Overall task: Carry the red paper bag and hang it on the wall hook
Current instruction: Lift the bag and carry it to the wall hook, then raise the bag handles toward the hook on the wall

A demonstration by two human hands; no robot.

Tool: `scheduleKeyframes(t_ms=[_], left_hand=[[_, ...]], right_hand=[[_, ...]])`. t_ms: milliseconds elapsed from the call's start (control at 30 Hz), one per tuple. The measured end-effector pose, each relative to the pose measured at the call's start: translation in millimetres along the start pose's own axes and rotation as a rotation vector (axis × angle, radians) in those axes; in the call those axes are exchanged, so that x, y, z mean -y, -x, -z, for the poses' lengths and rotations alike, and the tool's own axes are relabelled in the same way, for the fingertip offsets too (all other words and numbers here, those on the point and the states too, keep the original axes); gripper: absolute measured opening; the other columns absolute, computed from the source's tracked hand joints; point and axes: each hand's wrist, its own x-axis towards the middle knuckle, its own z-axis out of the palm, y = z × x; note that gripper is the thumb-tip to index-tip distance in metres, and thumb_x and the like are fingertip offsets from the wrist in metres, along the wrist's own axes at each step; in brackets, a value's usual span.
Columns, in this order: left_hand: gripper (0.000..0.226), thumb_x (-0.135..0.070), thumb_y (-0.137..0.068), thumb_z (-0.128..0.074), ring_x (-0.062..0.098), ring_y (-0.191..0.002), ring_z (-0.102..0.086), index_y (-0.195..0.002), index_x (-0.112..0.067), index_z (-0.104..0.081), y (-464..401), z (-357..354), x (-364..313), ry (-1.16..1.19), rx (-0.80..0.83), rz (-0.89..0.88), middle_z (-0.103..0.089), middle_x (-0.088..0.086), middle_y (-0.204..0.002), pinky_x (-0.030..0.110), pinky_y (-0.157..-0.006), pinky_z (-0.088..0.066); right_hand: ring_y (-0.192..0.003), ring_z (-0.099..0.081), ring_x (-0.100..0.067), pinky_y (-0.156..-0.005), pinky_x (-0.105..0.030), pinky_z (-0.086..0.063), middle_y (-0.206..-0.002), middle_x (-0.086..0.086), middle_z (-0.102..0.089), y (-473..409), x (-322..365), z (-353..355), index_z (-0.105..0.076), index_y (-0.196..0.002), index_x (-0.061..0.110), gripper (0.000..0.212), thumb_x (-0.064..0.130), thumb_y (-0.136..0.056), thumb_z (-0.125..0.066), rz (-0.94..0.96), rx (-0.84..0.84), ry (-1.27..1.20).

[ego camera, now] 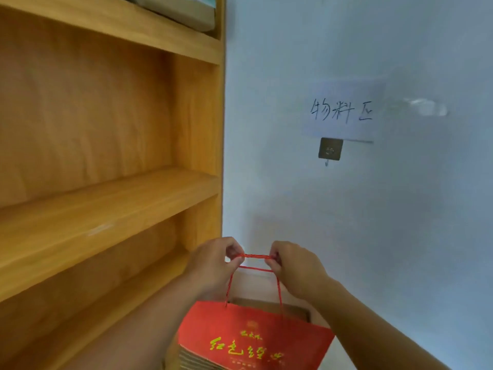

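Observation:
A red paper bag with gold lettering hangs low in the middle of the view, its open top facing up. My left hand and my right hand each pinch one end of the bag's red cord handles, stretching them flat between the fingertips. The wall hook, a small metal square plate with a prong below it, sits on the pale wall well above and to the right of my hands. Nothing hangs on the hook.
A white paper sign with handwritten characters is stuck to the wall just above the hook. A wooden shelving unit fills the left side, its edge close to my left hand. A package lies on the top shelf.

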Motion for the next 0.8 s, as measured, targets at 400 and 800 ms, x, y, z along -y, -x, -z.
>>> scheduleKeyframes(t_ms=[400,800], left_hand=[[0.005,-0.033,-0.085,-0.072,0.006,-0.083,-0.068,-0.089,-0.031,-0.070,-183,-70,-20,0.166,0.299,-0.261,-0.072,-0.014,-0.085,0.034,-0.078,-0.060],[0.008,-0.030,-0.086,-0.074,0.006,-0.084,-0.069,-0.084,-0.035,-0.068,-275,-104,-58,0.316,0.313,-0.344,-0.073,-0.012,-0.087,0.040,-0.084,-0.063]], right_hand=[[-0.082,-0.065,-0.018,-0.076,-0.035,-0.056,-0.096,0.004,-0.066,-82,-65,11,-0.060,-0.097,0.022,0.016,0.038,-0.101,-0.057,-0.440,-0.109,0.111],[-0.067,-0.073,-0.016,-0.073,-0.046,-0.064,-0.079,0.003,-0.076,-146,-134,36,-0.064,-0.086,0.019,0.017,0.028,-0.100,-0.063,-0.535,-0.228,-0.270]])
